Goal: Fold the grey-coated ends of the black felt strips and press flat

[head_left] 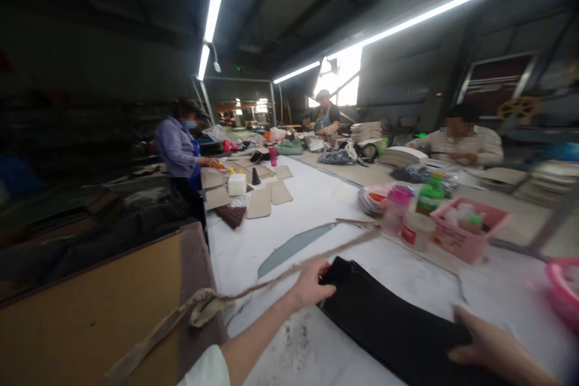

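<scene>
A long, curved black panel point(393, 319), smooth like leather or plastic, lies slantwise over the white tabletop point(312, 350) in front of me. My left hand point(314, 283) is closed on its far left end, thumb on top and fingers at the edge. Blurred by motion, my right hand point(491, 338) grips the panel nearer the right side, its thumb across the black surface. The panel's near end runs out of the picture at the bottom. A beige cloth strip point(253, 289) stretches across the table beyond my left hand.
A pink basket point(470, 229), a green bottle point(430, 193) and a white jar point(417, 230) stand right of centre. Beige pieces point(260, 202) lie farther left. A brown board point(104, 307) borders the table's left side. Several co-workers sit or stand around, one in purple point(174, 145).
</scene>
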A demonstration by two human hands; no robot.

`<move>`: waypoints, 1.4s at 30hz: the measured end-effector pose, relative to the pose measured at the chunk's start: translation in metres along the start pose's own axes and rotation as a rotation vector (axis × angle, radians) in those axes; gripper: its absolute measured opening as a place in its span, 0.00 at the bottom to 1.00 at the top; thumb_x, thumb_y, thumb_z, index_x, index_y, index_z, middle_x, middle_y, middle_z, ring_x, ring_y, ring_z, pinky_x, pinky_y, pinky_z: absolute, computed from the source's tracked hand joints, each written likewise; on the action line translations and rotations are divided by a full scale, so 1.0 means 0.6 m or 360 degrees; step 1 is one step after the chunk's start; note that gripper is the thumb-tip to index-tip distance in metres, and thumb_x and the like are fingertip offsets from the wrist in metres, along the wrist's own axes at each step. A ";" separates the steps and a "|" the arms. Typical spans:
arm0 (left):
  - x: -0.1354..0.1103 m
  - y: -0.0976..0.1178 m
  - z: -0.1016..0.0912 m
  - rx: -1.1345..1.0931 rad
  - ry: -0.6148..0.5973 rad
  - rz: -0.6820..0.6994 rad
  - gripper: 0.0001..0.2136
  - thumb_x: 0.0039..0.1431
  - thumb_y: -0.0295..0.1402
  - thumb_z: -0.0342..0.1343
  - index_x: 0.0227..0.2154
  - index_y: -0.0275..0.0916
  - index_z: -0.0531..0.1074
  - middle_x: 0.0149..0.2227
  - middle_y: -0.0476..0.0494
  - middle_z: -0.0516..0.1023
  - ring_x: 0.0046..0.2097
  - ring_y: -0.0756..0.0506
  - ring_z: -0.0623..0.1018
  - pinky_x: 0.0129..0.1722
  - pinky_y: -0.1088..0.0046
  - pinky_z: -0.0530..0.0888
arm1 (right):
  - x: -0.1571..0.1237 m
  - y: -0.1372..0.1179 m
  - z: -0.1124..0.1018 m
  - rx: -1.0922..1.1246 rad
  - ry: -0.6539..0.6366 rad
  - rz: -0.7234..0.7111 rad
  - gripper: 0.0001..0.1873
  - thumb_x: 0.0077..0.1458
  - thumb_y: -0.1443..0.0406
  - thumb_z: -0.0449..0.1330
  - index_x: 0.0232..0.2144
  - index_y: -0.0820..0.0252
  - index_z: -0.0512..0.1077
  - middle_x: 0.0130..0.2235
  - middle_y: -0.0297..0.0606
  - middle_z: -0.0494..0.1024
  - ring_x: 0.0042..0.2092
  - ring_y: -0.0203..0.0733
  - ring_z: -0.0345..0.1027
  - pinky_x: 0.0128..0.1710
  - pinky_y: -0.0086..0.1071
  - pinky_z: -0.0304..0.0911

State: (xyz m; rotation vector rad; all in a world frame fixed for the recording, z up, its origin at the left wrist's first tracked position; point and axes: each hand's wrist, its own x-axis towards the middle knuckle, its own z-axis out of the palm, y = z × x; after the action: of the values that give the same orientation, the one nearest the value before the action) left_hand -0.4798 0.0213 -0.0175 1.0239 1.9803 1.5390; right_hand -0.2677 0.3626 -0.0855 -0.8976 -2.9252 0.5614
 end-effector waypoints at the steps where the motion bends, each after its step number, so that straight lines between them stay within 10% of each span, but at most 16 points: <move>1: 0.002 -0.006 0.001 -0.0024 -0.0011 -0.0005 0.13 0.41 0.26 0.58 0.33 0.36 0.70 0.31 0.48 0.74 0.35 0.46 0.73 0.34 0.72 0.68 | -0.016 0.006 -0.010 -0.0028 -0.0181 0.0058 0.23 0.28 0.58 0.68 0.32 0.46 0.69 0.33 0.43 0.77 0.38 0.56 0.72 0.36 0.44 0.61; 5: 0.010 -0.026 0.002 -0.0073 -0.0080 -0.0056 0.12 0.45 0.28 0.58 0.36 0.36 0.70 0.36 0.45 0.76 0.38 0.44 0.75 0.38 0.70 0.68 | -0.045 -0.008 -0.034 -0.0031 -0.0469 0.0103 0.27 0.30 0.55 0.69 0.35 0.54 0.67 0.34 0.35 0.75 0.38 0.50 0.70 0.34 0.34 0.59; 26: 0.011 -0.041 -0.039 0.0023 -0.0051 -0.0306 0.13 0.44 0.32 0.59 0.35 0.36 0.74 0.37 0.43 0.80 0.42 0.40 0.77 0.42 0.65 0.71 | -0.124 -0.038 -0.053 0.0407 -0.0569 0.0116 0.27 0.34 0.54 0.70 0.38 0.60 0.77 0.41 0.42 0.80 0.46 0.53 0.71 0.45 0.35 0.63; 34: 0.075 0.007 -0.187 0.0082 -0.0025 -0.0384 0.19 0.39 0.36 0.66 0.36 0.34 0.75 0.33 0.45 0.81 0.39 0.40 0.78 0.40 0.67 0.72 | -0.131 -0.194 -0.048 0.1230 -0.0648 0.0201 0.20 0.39 0.53 0.68 0.32 0.61 0.76 0.32 0.38 0.80 0.35 0.48 0.75 0.31 0.31 0.68; 42: 0.172 0.001 -0.366 0.0271 0.0309 -0.0474 0.31 0.26 0.40 0.71 0.39 0.34 0.74 0.29 0.47 0.80 0.35 0.43 0.78 0.35 0.71 0.72 | -0.020 -0.363 0.029 0.1561 -0.0525 0.0086 0.20 0.41 0.52 0.68 0.29 0.60 0.71 0.29 0.37 0.79 0.32 0.45 0.74 0.27 0.29 0.65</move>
State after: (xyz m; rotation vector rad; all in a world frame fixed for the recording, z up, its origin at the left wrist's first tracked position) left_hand -0.7025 -0.0387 0.0580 0.6201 2.3085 1.3681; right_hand -0.3770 0.1828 -0.0247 -0.7539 -2.2909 2.0268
